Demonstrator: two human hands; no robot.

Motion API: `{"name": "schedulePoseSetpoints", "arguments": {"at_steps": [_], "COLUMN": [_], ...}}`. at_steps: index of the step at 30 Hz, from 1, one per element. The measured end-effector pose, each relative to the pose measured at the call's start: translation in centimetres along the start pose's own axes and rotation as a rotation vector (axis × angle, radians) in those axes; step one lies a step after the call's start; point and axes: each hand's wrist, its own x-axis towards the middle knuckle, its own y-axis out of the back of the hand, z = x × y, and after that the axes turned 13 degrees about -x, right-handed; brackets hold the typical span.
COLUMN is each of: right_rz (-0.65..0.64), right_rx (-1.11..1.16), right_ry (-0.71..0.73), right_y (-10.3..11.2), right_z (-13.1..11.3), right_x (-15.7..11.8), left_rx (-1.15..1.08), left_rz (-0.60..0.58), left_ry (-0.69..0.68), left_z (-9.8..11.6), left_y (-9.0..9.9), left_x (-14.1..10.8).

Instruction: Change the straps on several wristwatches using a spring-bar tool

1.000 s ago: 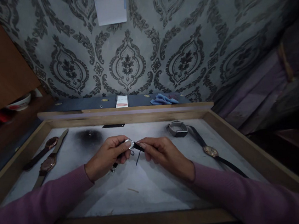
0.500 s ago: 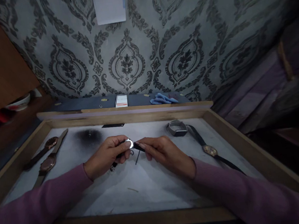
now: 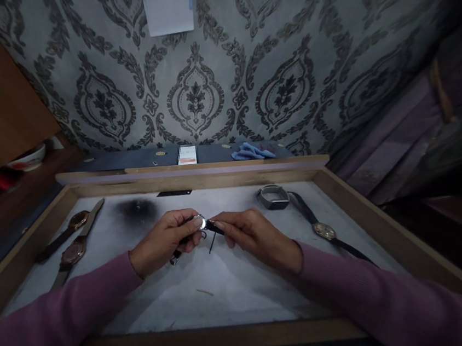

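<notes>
My left hand (image 3: 164, 243) is closed round a small wristwatch (image 3: 201, 222), its silver case held between thumb and fingers. A black strap end with a metal buckle (image 3: 175, 257) hangs below that hand. My right hand (image 3: 258, 236) is closed, its fingertips pinching a black strap piece (image 3: 215, 227) at the right side of the watch case. Whether that piece is joined to the case is too small to tell. A thin dark stick-like piece (image 3: 212, 243) shows just below the right fingertips.
Two brown watches (image 3: 73, 253) lie at the left of the wooden-edged tray (image 3: 215, 340). A grey-and-black band (image 3: 274, 197) and a gold-faced watch (image 3: 324, 231) are at the right. Behind stand a small box (image 3: 187, 155) and a blue cloth (image 3: 251, 151). A black flat strip (image 3: 174, 193) lies near the back edge.
The hands and the watch keep nearly the same place and grip. Only a very slight shift of the whole view shows.
</notes>
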Motion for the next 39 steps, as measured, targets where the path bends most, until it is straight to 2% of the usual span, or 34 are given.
{"name": "schedulePoseSetpoints", "arguments": {"at_steps": [14,20,26,30,35,39], "right_rz": [-0.045,-0.08,-0.045,-0.012,0.019,0.024], "right_rx": [-0.019,0.066,0.114,-0.047,-0.269,-0.325], "right_ry": [-0.025,-0.023,-0.034,-0.01,0.024,0.015], "right_y": [0.4,0.3,-0.2,-0.4,-0.5,-0.6], "right_z": [-0.5,-0.3,-0.2,-0.2,-0.4,-0.4], "right_x": [0.1,0.2,0.0,-0.2,-0.5,-0.7], "left_rx": [0.09,0.276,0.37,0.333,0.167,0.032], "left_rz": [0.015,-0.018,-0.013,0.0,0.024,0.013], "left_ry": [-0.035,-0.144,-0.23,-0.192,-0.086,-0.032], "left_z": [-0.1,0.4,0.5,0.4,0.1,-0.4], "left_y": [-0.1,-0.3,-0.7,-0.9,-0.8,-0.6], "left_x": [-0.1,-0.4,-0.7,-0.7,-0.5,-0.3]}}
